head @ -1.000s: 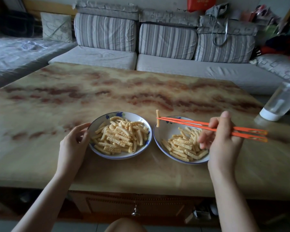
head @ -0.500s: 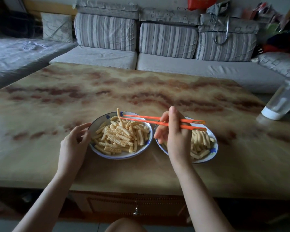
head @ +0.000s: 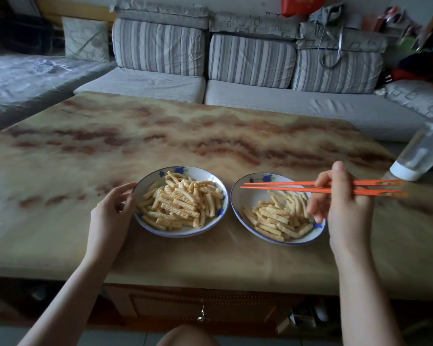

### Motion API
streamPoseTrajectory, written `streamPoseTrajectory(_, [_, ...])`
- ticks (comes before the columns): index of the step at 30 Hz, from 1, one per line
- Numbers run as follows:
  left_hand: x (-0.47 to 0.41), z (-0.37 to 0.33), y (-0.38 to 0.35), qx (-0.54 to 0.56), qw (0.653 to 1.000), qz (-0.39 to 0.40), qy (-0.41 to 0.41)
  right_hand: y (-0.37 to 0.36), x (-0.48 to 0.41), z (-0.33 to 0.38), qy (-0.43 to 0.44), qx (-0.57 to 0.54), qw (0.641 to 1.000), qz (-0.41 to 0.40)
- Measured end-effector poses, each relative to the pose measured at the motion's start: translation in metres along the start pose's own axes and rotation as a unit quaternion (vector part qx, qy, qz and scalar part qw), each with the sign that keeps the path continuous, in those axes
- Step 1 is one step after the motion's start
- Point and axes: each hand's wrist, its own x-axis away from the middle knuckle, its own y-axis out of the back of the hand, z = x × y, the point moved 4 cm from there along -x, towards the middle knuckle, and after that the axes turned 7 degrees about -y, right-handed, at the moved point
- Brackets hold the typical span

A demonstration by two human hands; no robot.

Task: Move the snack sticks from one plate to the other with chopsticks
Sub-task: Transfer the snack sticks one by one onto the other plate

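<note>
Two white plates with blue flower rims stand side by side on the marble-patterned table (head: 210,136). The left plate (head: 148,179) carries a full heap of crinkled yellow snack sticks (head: 180,204). The right plate (head: 245,191) has a smaller pile of snack sticks (head: 278,216) in its near half. My right hand (head: 345,206) grips a pair of orange chopsticks (head: 280,186) level over the right plate, tips pointing left with nothing between them. My left hand (head: 110,216) rests at the left plate's near-left rim, fingers loosely curved against it.
A clear bottle with a white cap (head: 420,153) lies tilted at the table's right edge. A striped grey sofa (head: 235,71) runs behind the table. The table's front edge with a drawer (head: 203,305) lies close below the plates.
My right hand carried a stick on the chopsticks to the left plate, left it there, and moved back right over the right plate with bare tips. My left hand stayed put.
</note>
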Motion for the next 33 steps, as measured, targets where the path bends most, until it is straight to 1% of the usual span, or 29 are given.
streamPoseTrajectory(8, [-0.001,0.001,-0.001,0.006,1.0,0.002,0.0,0.023,0.0,0.011,0.004,0.043,0.998,0.051])
streamPoseTrajectory(13, [-0.001,0.002,0.0,0.005,1.0,0.0,0.003,0.025,0.001,0.012,-0.007,0.064,0.995,0.075])
streamPoseTrajectory(23, [0.0,0.001,-0.001,0.005,1.0,0.001,-0.003,0.017,0.003,0.006,-0.015,0.078,0.993,0.088])
streamPoseTrajectory(29, [0.0,0.001,-0.001,0.006,1.0,0.003,-0.002,0.01,0.006,0.004,0.001,0.047,0.998,0.045])
streamPoseTrajectory(33, [0.001,0.0,0.0,-0.001,1.0,0.003,0.001,0.012,0.004,0.005,-0.012,0.02,1.0,0.003])
